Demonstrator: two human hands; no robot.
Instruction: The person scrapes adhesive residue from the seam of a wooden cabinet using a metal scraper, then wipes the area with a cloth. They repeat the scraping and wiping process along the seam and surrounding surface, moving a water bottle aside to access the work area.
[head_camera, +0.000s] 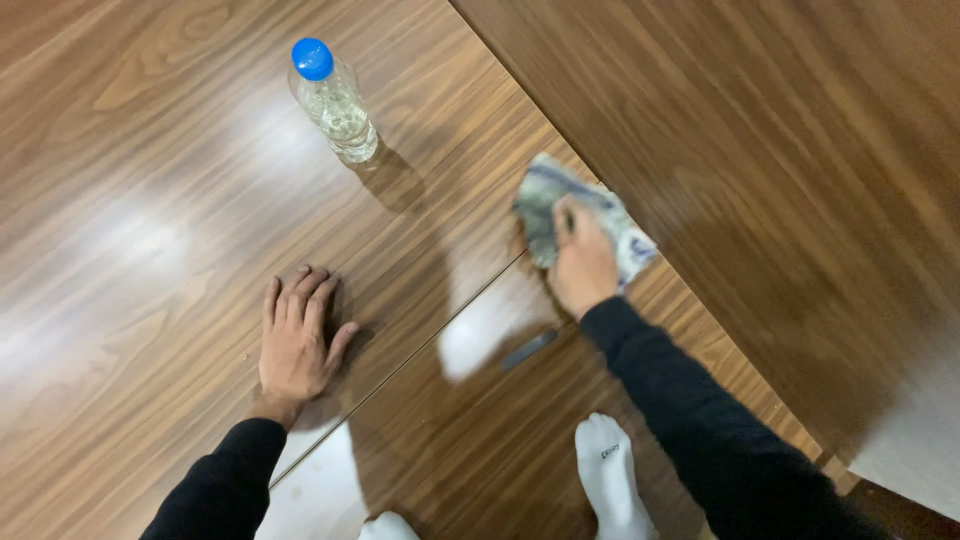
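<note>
White-socked feet (610, 475) stood below me while my left hand (295, 340) lay flat, fingers together, bracing on the glossy brown wooden worktop (150, 200), and my right hand (583, 265) clamped a crumpled grey-green cloth (545, 190) against it, near a blue-capped clear plastic bottle (335, 100).

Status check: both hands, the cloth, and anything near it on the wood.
Left hand flat on the wooden surface, empty. Right hand gripping the cloth, pressed to the wood. Water bottle upright, apart from the cloth.
</note>
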